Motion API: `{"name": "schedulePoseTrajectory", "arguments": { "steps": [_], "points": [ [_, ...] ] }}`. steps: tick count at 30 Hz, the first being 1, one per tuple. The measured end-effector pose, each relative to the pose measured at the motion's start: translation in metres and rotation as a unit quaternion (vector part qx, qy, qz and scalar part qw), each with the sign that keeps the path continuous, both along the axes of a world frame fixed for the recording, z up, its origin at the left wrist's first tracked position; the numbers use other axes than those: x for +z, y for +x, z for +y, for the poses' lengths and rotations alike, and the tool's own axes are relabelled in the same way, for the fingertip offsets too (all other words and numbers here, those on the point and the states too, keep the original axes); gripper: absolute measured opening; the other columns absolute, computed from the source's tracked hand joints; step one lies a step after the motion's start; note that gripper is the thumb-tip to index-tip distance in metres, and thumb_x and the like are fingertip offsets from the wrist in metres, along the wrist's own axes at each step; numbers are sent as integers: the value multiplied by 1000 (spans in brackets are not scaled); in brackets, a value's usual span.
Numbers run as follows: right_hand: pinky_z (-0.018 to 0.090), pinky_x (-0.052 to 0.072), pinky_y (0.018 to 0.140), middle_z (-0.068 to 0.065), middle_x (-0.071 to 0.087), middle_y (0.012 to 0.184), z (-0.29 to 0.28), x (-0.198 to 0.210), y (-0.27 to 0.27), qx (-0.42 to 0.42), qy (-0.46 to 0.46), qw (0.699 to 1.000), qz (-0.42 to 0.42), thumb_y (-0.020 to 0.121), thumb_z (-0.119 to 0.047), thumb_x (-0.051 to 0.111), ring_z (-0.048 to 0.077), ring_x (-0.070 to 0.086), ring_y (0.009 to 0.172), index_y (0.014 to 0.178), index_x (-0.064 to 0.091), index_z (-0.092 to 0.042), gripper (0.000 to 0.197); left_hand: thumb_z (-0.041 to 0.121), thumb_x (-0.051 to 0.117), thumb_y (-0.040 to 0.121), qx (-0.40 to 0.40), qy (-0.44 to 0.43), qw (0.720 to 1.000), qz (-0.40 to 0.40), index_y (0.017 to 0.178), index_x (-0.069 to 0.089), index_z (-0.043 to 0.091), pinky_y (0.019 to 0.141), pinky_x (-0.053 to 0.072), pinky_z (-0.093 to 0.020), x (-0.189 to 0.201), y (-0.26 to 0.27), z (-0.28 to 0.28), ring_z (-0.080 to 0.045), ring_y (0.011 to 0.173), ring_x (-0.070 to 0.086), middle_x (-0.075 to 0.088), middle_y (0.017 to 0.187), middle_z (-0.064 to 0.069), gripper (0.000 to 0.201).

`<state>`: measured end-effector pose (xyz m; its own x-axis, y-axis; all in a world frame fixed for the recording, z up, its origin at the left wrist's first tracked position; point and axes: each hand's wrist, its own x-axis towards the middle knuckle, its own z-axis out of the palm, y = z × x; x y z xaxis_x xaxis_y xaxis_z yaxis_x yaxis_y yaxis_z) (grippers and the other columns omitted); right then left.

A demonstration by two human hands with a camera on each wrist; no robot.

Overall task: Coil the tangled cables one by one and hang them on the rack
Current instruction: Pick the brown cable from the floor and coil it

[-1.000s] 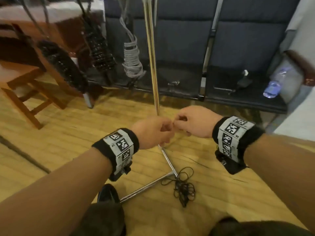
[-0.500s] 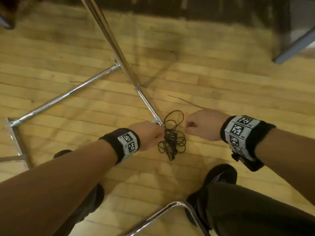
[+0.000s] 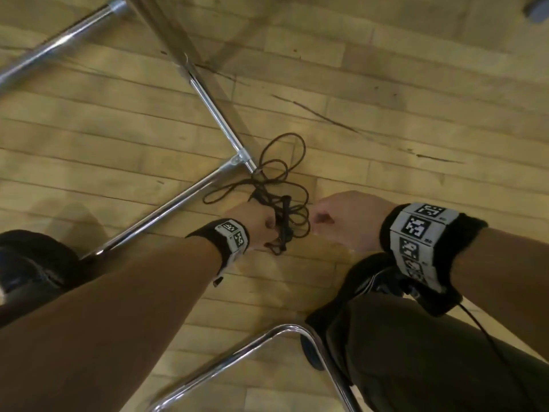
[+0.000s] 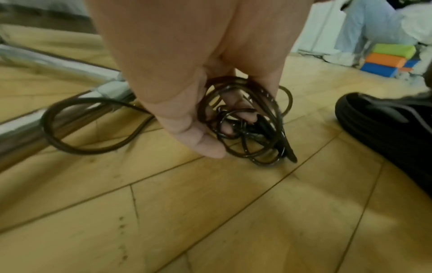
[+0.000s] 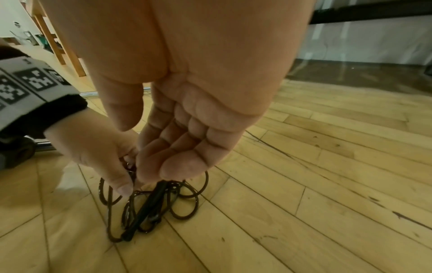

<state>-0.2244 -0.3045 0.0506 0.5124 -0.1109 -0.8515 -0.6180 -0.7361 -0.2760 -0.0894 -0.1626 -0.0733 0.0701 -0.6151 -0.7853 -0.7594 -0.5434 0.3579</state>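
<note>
Cable (image 3: pixel 277 185) of thin dark cord is seen tangled on the wooden floor (image 3: pixel 386 120), just beside the corner joint of the chrome rack base (image 3: pixel 237 157); no single long axis can be told, though its black plug body (image 5: pixel 149 208) is tilted with one end down at the boards. The left hand (image 3: pixel 252 224) is reached down, fingers (image 4: pixel 243 114) curled through several loops. The right hand (image 3: pixel 344 221) is held just beside it, fingers (image 5: pixel 184 147) loosely bent and holding nothing. Only the left wrist view shows a black shoe (image 4: pixel 385 127) near the tangle.
</note>
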Motion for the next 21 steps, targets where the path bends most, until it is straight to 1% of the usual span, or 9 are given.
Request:
{"name": "schedulePoseTrajectory", "arguments": {
  "steps": [4, 7, 9, 12, 13, 16, 18, 20, 21],
  "points": [
    [35, 54, 82, -6, 66, 108, 0, 7, 9, -1, -6, 1000, -12, 101, -37, 51, 17, 62, 94, 120, 63, -28, 25, 53, 68, 90, 60, -4, 994, 94, 79, 63, 29, 68, 50, -33, 34, 6, -1, -13, 80, 61, 67, 85, 5, 28],
    [26, 47, 79, -7, 60, 124, 0, 30, 25, 15, 8, 1000, -17, 96, -22, 56, 14, 56, 101, 146, 45, -35, 53, 54, 70, 86, 101, -22, 980, 171, 66, 63, 36, 59, 44, -27, 92, 24, -2, 0, 58, 57, 62, 62, 17, 29],
    [28, 53, 77, -5, 61, 133, 1, 57, 38, 43, 15, 999, -22, 90, -14, 58, 15, 60, 101, 152, 34, -43, 72, 48, 70, 86, 140, -50, 960, 239, 59, 63, 41, 54, 43, -18, 141, 36, 0, 2, 50, 53, 57, 55, 18, 29],
    [41, 59, 92, -3, 64, 131, 8, 107, 53, 95, 4, 995, 8, 90, -16, 61, 24, 67, 108, 153, 28, -48, 78, 32, 66, 86, 245, -124, 878, 392, 59, 67, 33, 56, 44, -28, 220, 53, 11, -8, 56, 54, 57, 57, 13, 28],
    [38, 58, 92, -5, 65, 128, 11, 126, 56, 104, 6, 994, 15, 90, -20, 64, 21, 67, 108, 148, 34, -49, 71, 29, 66, 86, 272, -152, 842, 441, 58, 66, 30, 56, 43, -31, 246, 59, 16, -10, 55, 54, 56, 58, 12, 28],
    [13, 45, 74, -25, 66, 104, 23, 189, 54, 38, 83, 995, -42, 88, -31, 75, -1, 59, 92, 103, 54, -56, 35, 29, 70, 85, 320, -222, 747, 539, 61, 56, 26, 57, 45, -29, 320, 73, 30, -14, 54, 50, 50, 59, 8, 28],
    [2, 42, 66, -13, 72, 102, 36, 226, 48, -25, 145, 983, -110, 91, -27, 75, 5, 62, 84, 107, 66, -39, 22, 35, 73, 86, 333, -263, 717, 553, 61, 49, 24, 57, 48, -28, 363, 78, 42, -19, 56, 44, 43, 58, 5, 37],
    [4, 47, 69, 13, 73, 106, 50, 255, 43, -90, 203, 960, -171, 96, -16, 69, 14, 65, 83, 118, 68, -5, 24, 39, 74, 89, 334, -305, 712, 537, 62, 50, 23, 55, 48, -29, 398, 81, 56, -21, 58, 46, 43, 61, 3, 39],
    [10, 52, 73, 13, 75, 103, 57, 270, 39, -122, 211, 951, -192, 98, -17, 67, 17, 68, 84, 117, 68, -1, 25, 40, 74, 90, 344, -327, 712, 518, 64, 54, 23, 53, 48, -29, 413, 82, 63, -21, 59, 48, 45, 63, 2, 37]
  ]
}}
